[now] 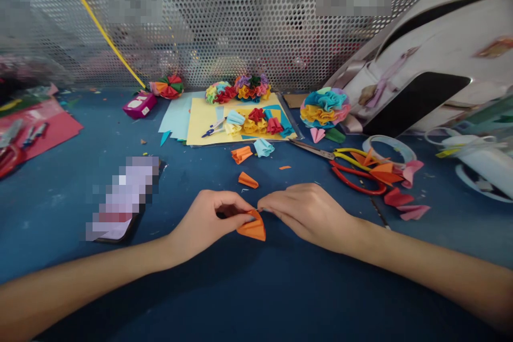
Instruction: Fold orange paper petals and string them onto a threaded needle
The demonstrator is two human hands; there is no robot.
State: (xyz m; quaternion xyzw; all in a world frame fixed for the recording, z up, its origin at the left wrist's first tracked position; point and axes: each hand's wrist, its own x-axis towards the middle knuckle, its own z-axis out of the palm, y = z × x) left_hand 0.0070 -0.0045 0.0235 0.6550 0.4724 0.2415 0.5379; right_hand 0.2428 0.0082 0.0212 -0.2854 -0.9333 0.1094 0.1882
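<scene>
Between the thumb and fingers of my left hand (212, 219) is a small folded piece of orange paper (252, 228), its pleats fanning down toward me. My right hand (310, 214) is closed, fingertips pinched at the paper's upper corner; the exact contact is partly hidden. Just beyond the hands lies a folded orange paper piece (248, 180). Farther back are a pleated orange piece (241, 155) and a pleated light blue piece (263, 147).
Scissors (356, 171) lie at right beside a tape roll (389, 150) and paper scraps. A phone (124, 197) rests at left. Yellow sheets (200, 123), a paper pompom (324, 107) and a purple box (139, 105) stand behind. A bag (436, 37) leans near the perforated metal panel (248, 21).
</scene>
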